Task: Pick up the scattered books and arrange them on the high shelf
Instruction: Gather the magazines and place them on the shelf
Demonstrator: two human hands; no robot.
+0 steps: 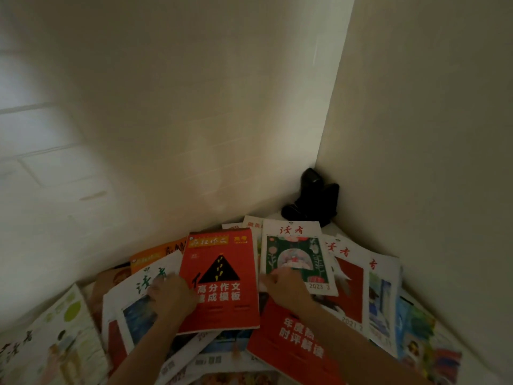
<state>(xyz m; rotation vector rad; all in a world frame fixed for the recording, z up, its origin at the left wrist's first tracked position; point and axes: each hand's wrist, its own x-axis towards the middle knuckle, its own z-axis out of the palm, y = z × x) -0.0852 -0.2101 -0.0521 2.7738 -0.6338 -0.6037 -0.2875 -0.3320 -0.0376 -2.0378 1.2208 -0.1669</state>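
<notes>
Several books and magazines lie scattered and overlapping on a white surface in a wall corner. On top in the middle lies a red book (222, 282) with a black triangle on its cover. My left hand (172, 294) is curled on that book's left edge, thumb over the cover. To its right, my right hand (284, 286) rests with fingers apart on the lower left corner of a white magazine with a green picture (298, 254). A second red book (294, 343) lies under my right forearm. The picture is blurred, so the exact grip is unclear.
A black object (313, 200) stands in the corner behind the pile. The cream walls (194, 120) meet there and close in the back and right. More magazines (63, 337) spread to the lower left and to the right (383, 290).
</notes>
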